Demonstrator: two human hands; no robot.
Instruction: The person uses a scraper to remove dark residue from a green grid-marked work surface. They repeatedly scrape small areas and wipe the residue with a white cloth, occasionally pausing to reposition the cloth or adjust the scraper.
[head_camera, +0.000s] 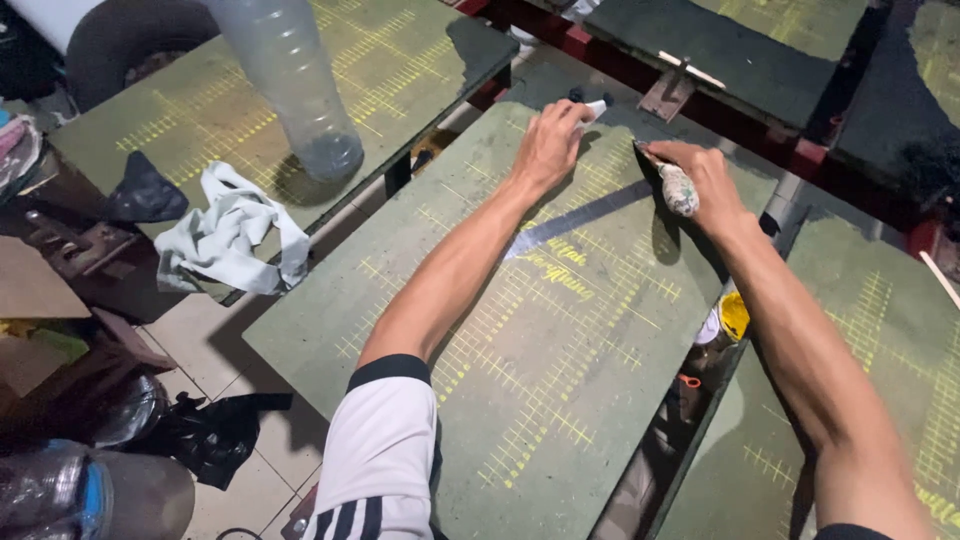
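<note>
A green board (560, 330) with yellow grid marks lies slanted in front of me. Across its far part lies a long metal ruler (575, 218). My left hand (550, 145) rests near the board's far edge, fingers closed on a small white marker-like object (596, 108). My right hand (700, 175) grips a paint-spattered tool handle (678, 187) whose tip touches the board by the ruler's far end.
A clear plastic bottle (290, 80) stands on a second green board (400, 60) at the left, beside a crumpled white cloth (235, 235). More green boards (900, 350) lie right and behind. A yellow-lidded container (733, 315) sits in the gap; clutter covers the tiled floor (200, 330).
</note>
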